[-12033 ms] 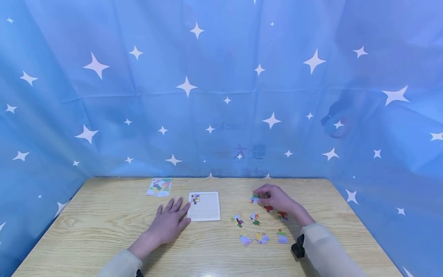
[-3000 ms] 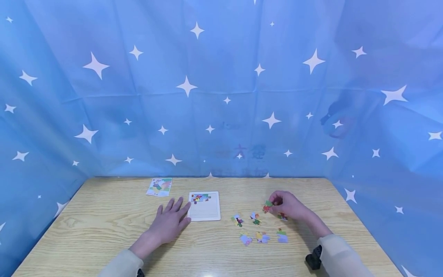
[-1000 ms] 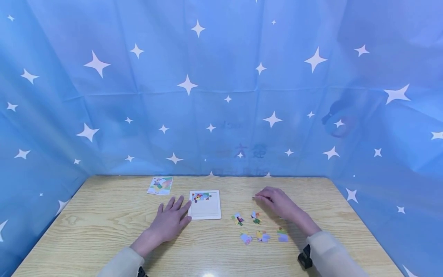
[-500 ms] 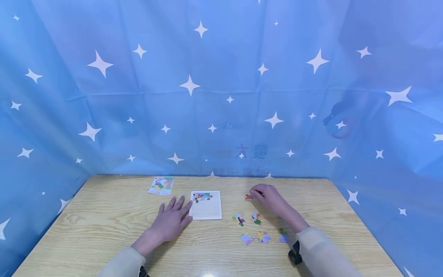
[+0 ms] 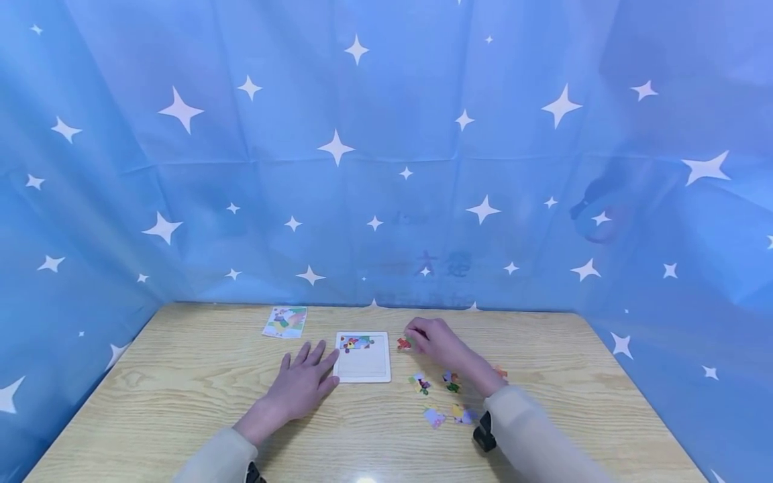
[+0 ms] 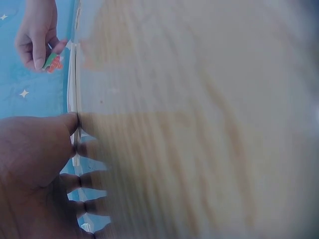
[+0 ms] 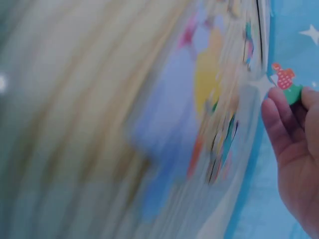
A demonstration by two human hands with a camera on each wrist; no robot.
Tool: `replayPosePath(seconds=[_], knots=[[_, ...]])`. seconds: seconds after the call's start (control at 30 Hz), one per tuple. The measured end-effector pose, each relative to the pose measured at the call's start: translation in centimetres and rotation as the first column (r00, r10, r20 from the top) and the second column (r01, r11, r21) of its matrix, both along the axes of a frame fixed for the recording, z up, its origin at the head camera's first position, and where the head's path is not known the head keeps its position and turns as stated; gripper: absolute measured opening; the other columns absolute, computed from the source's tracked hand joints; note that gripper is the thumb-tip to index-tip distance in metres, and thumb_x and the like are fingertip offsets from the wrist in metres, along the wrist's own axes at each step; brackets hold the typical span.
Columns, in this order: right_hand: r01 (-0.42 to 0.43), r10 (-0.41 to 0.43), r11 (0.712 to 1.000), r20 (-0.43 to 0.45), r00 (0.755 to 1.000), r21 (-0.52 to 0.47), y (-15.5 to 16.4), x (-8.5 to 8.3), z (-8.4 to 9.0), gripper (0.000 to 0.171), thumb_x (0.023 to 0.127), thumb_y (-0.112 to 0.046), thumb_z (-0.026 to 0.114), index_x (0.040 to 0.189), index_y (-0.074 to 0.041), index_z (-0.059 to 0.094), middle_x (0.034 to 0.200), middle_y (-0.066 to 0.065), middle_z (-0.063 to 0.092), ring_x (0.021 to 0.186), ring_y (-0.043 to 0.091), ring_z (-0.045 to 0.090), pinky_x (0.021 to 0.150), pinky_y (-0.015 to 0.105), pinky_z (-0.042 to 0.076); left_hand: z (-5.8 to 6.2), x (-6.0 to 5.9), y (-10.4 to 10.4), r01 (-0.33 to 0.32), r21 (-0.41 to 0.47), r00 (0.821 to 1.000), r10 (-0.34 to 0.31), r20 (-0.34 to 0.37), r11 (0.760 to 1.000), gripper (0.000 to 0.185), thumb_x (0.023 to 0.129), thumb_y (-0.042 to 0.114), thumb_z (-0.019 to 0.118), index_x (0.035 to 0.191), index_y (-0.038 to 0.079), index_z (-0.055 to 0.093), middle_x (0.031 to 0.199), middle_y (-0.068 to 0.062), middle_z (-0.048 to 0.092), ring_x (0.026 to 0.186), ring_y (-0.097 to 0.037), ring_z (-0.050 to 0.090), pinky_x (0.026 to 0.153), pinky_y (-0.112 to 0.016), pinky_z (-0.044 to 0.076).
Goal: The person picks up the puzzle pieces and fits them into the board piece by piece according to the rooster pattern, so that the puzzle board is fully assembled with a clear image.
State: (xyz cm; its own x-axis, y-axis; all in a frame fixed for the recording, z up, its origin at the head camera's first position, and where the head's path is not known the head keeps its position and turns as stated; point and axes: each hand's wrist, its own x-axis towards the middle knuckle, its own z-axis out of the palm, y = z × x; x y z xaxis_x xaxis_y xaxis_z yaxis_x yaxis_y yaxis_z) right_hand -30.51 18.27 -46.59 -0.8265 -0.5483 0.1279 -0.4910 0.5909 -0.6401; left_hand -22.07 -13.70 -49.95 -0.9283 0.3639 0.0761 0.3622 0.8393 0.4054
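A white puzzle tray (image 5: 362, 365) lies on the wooden table (image 5: 181, 396), with a short row of fitted pieces (image 5: 355, 343) along its far edge. My left hand (image 5: 308, 381) rests flat on the table, fingers spread, fingertips against the tray's left side (image 6: 74, 99). My right hand (image 5: 430, 337) hovers just right of the tray's far corner and pinches a red and green puzzle piece (image 5: 403, 343), also seen in the wrist views (image 7: 285, 83) (image 6: 52, 62). Several loose pieces (image 5: 443, 396) lie on the table under my right forearm.
A small reference picture card (image 5: 285, 321) lies at the back left of the table. A blue curtain with white stars (image 5: 386, 154) encloses the table on three sides. One loose piece (image 5: 500, 371) shows right of my forearm.
My right hand picked a red and green piece from the loose pile and carried it left toward the tray. The left hand stayed put. A second piece was fitted in the tray since the earliest frame.
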Motion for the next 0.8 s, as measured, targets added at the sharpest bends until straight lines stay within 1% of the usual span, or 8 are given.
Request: replayPosePath(seconds=[0.07,0.13,0.23,0.4,0.47,0.57,0.67,0.8], knots=[[-0.007,0.007,1.000,0.016,1.000,-0.010,-0.5,-0.2,0.0,0.020,0.110,-0.017,0.051,0.107,-0.010,0.068,0.078,0.004,0.066,0.069,0.018,0.064,0.065,0.030,0.052,0.1,0.0,0.0,0.000,0.001,1.000,0.000,0.000,1.000,0.056,0.108,0.039,0.051,0.155,0.009,0.047,0.162,-0.023,0.033,0.149,-0.051,0.021,0.110,-0.078,0.015],[-0.008,0.009,1.000,0.030,0.999,-0.018,-1.1,-0.4,-0.2,0.020,0.110,-0.017,0.051,0.108,-0.009,0.069,0.079,0.002,0.066,0.070,0.016,0.065,0.066,0.029,0.053,0.1,0.0,0.1,0.000,0.005,1.000,0.000,0.002,1.000,0.055,0.108,0.039,0.052,0.155,0.009,0.047,0.162,-0.023,0.033,0.149,-0.051,0.021,0.110,-0.078,0.015],[-0.015,0.017,0.999,0.048,0.999,-0.044,-1.8,-0.7,-0.4,0.019,0.110,-0.016,0.051,0.110,-0.007,0.069,0.078,0.003,0.066,0.068,0.016,0.064,0.062,0.028,0.052,0.4,0.1,0.2,-0.001,0.006,1.000,0.001,0.006,1.000,0.055,0.108,0.039,0.051,0.155,0.009,0.047,0.162,-0.023,0.032,0.149,-0.051,0.020,0.111,-0.078,0.014],[-0.026,0.033,0.997,0.087,0.996,-0.078,-2.9,-0.7,-0.4,0.020,0.109,-0.011,0.051,0.115,-0.002,0.068,0.077,0.008,0.064,0.062,0.015,0.055,0.057,0.027,0.045,0.6,0.2,0.3,-0.005,-0.003,1.000,0.005,0.006,1.000,0.056,0.108,0.039,0.051,0.155,0.009,0.047,0.162,-0.023,0.032,0.149,-0.051,0.021,0.111,-0.077,0.015],[-0.032,0.040,0.996,0.099,0.994,-0.078,-3.3,-0.7,-0.3,0.022,0.109,-0.009,0.051,0.119,0.001,0.068,0.077,0.010,0.063,0.061,0.013,0.052,0.057,0.027,0.044,0.6,0.2,0.3,-0.005,-0.004,1.000,0.005,0.006,1.000,0.056,0.108,0.039,0.051,0.155,0.009,0.047,0.162,-0.023,0.032,0.149,-0.051,0.021,0.111,-0.077,0.015],[-0.034,0.041,0.997,0.099,0.994,-0.068,-3.9,-0.8,-0.3,0.022,0.108,-0.007,0.053,0.120,0.002,0.068,0.080,0.010,0.065,0.061,0.012,0.053,0.058,0.028,0.046,0.6,0.2,0.2,-0.004,-0.003,1.000,0.004,0.004,1.000,0.055,0.108,0.039,0.052,0.154,0.009,0.048,0.162,-0.023,0.033,0.149,-0.051,0.021,0.111,-0.078,0.015],[-0.033,0.038,0.998,0.094,0.995,-0.054,-4.4,-0.9,-0.4,0.022,0.107,-0.007,0.055,0.121,0.001,0.069,0.085,0.008,0.067,0.065,0.014,0.055,0.061,0.029,0.048,0.6,0.2,0.2,-0.003,-0.002,1.000,0.003,0.003,1.000,0.055,0.108,0.039,0.052,0.154,0.009,0.048,0.162,-0.023,0.033,0.149,-0.051,0.022,0.110,-0.078,0.016],[-0.026,0.029,0.999,0.083,0.996,-0.034,-5.1,-1.0,-0.6,0.021,0.105,-0.007,0.058,0.121,-0.001,0.070,0.098,0.005,0.069,0.080,0.015,0.062,0.069,0.030,0.052,0.5,0.2,0.1,-0.003,-0.003,1.000,0.003,0.002,1.000,0.055,0.108,0.039,0.052,0.154,0.009,0.048,0.162,-0.023,0.033,0.149,-0.051,0.022,0.110,-0.078,0.016]])
